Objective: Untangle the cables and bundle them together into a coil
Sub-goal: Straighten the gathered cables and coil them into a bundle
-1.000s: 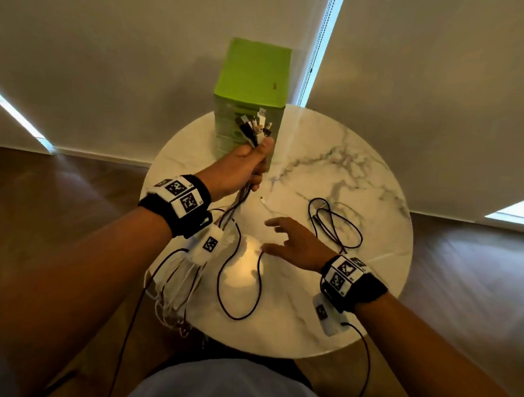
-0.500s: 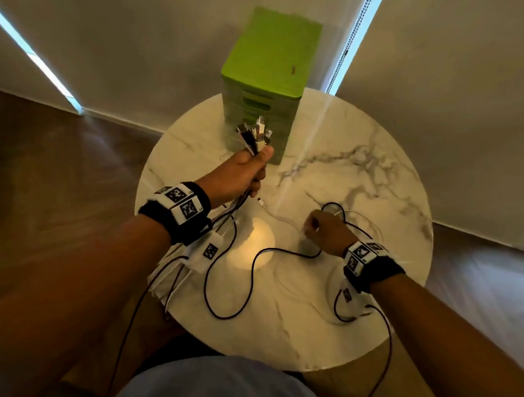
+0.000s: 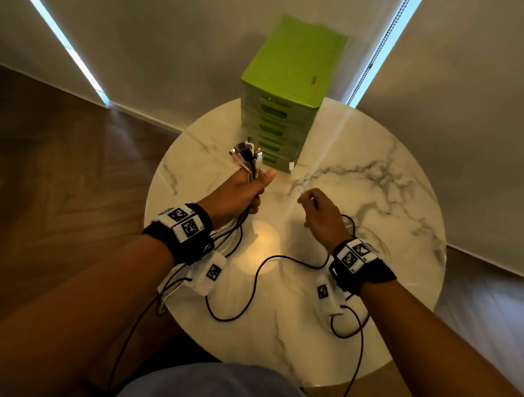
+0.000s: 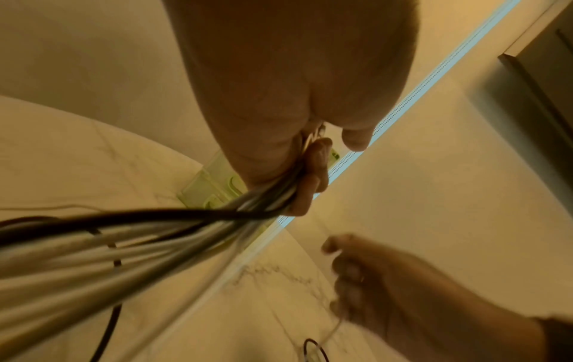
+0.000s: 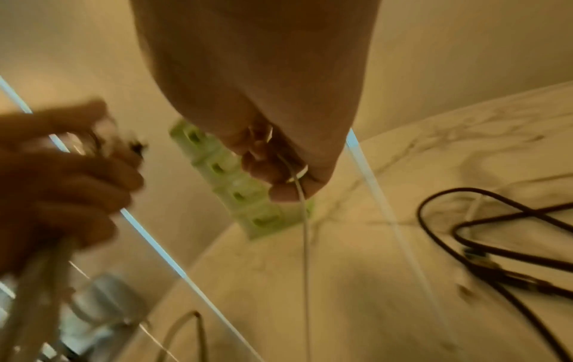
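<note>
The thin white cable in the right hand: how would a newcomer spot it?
Start at the round marble table with its green drawer box. Right of the left hand's fistful of cables, the raised right hand pinches one pale cable. It hangs alone, thinner than the black loops.

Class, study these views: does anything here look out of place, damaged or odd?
Nothing looks damaged. The untidy parts: a black cable sprawls loose across the marble table, and cables from the bundle in the left hand hang over the table's near edge. The right hand pinches a thin white cable.
</note>
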Demonstrator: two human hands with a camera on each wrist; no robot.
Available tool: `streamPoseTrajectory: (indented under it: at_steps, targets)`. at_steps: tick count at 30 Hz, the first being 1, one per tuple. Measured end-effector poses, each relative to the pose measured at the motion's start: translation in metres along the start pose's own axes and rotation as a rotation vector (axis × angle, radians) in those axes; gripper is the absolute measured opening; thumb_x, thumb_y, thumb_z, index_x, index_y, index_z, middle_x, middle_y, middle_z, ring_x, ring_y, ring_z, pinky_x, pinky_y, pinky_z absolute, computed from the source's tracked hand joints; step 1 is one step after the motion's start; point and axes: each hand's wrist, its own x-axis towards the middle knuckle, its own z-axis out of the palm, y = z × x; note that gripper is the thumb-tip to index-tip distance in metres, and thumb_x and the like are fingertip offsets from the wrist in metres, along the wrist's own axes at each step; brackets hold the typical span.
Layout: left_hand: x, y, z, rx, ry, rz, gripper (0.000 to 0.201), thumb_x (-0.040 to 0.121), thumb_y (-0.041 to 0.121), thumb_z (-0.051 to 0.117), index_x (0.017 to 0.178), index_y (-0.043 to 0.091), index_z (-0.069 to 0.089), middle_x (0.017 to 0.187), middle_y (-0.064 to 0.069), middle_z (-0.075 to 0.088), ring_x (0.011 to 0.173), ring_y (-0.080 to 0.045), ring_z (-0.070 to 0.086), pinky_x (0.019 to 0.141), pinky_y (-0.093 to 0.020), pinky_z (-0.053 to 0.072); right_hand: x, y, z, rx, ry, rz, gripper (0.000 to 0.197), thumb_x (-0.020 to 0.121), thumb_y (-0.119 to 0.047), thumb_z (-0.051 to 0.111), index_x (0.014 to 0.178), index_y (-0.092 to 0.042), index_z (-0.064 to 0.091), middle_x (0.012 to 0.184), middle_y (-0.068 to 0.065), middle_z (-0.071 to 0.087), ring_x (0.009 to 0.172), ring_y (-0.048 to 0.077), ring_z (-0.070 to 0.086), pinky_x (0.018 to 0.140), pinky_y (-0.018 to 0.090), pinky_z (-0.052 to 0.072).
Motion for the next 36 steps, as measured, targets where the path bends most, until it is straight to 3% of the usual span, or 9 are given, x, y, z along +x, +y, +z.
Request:
streamPoseTrajectory:
  at_steps: [3,12,17,21,24,26,29,32,36]
  targets:
    - [-0.004,-0.001,0.006,-0.034,0.006,0.010,0.028,0.102,0.041,0.055,0.091,0.020,0.040,0.072,0.003,0.029,0.059,-0.011,0.029,0.058,-0.026,0.032,-0.017,-0.041,-0.017,0.174,0.106,-0.100,0.025,0.105,-0.036,0.046,0.097,-0.016,0.059,0.070,0.000,0.056,0.060,0.012,0.054,0.070,0.048,0.054]
    - [-0.026,0.011,0.026,-0.175,0.001,0.084,0.027,0.104,0.043,0.048,0.086,0.025,0.039,0.063,0.009,0.031,0.053,-0.009,0.023,0.052,-0.026,0.023,-0.073,-0.094,-0.007,0.104,0.040,-0.294,0.020,0.107,-0.024,0.046,0.098,-0.013,0.061,0.085,-0.002,0.065,0.074,0.006,0.055,0.067,0.019,0.041]
    - [-0.035,0.012,0.019,-0.145,-0.016,0.129,0.039,0.107,0.045,0.039,0.077,0.019,0.039,0.057,0.007,0.034,0.050,-0.010,0.030,0.050,-0.025,0.029,-0.091,-0.109,-0.003,0.069,-0.034,-0.274,0.021,0.107,-0.025,0.047,0.095,-0.018,0.062,0.080,-0.020,0.063,0.072,-0.013,0.058,0.067,0.009,0.039]
    - [-0.040,0.017,0.011,-0.177,-0.042,0.140,0.040,0.106,0.049,0.038,0.082,0.017,0.043,0.067,0.002,0.037,0.053,-0.014,0.039,0.050,-0.030,0.036,-0.104,-0.113,0.003,0.037,-0.214,-0.183,0.047,0.106,-0.050,0.038,0.083,-0.019,0.066,0.074,-0.004,0.069,0.065,0.008,0.066,0.072,0.030,0.052]
    - [-0.045,0.032,0.002,-0.141,-0.008,0.170,0.054,0.106,0.049,0.036,0.117,-0.001,0.051,0.072,0.004,0.057,0.072,-0.023,0.065,0.061,-0.035,0.052,-0.111,-0.101,0.009,0.079,-0.262,-0.118,0.063,0.103,-0.061,0.034,0.079,-0.012,0.065,0.067,0.009,0.066,0.064,0.013,0.065,0.074,0.033,0.050]
    - [-0.049,0.042,-0.005,-0.150,-0.001,0.196,0.059,0.107,0.045,0.033,0.129,-0.009,0.039,0.086,-0.016,0.068,0.079,-0.030,0.071,0.068,-0.040,0.058,-0.112,-0.088,0.013,0.076,-0.277,-0.092,0.065,0.102,-0.063,0.033,0.078,-0.011,0.064,0.067,0.011,0.066,0.063,0.012,0.064,0.072,0.029,0.049]
    - [-0.050,0.054,-0.018,-0.259,0.023,0.238,0.061,0.105,0.048,0.039,0.132,-0.006,0.041,0.122,-0.041,0.043,0.061,-0.024,0.065,0.067,-0.042,0.055,-0.114,-0.067,0.019,0.059,-0.314,-0.075,0.064,0.103,-0.060,0.031,0.080,-0.009,0.062,0.076,0.019,0.068,0.064,0.010,0.062,0.071,0.027,0.048]
    - [-0.053,0.067,-0.028,-0.361,0.047,0.304,0.037,0.106,0.049,0.038,0.093,0.016,0.047,0.078,-0.007,0.047,0.049,-0.008,0.038,0.053,-0.027,0.038,-0.118,-0.046,0.024,0.059,-0.351,-0.053,0.063,0.104,-0.057,0.032,0.083,-0.004,0.060,0.070,0.012,0.060,0.066,0.016,0.063,0.074,0.035,0.053]
    - [-0.052,0.095,-0.051,-0.476,0.092,0.351,0.035,0.106,0.049,0.036,0.081,0.024,0.038,0.071,0.008,0.039,0.046,-0.005,0.025,0.043,-0.020,0.023,-0.125,-0.011,0.027,-0.063,-0.375,0.040,0.056,0.104,-0.055,0.034,0.081,-0.011,0.059,0.069,0.000,0.060,0.066,0.017,0.063,0.076,0.037,0.053]
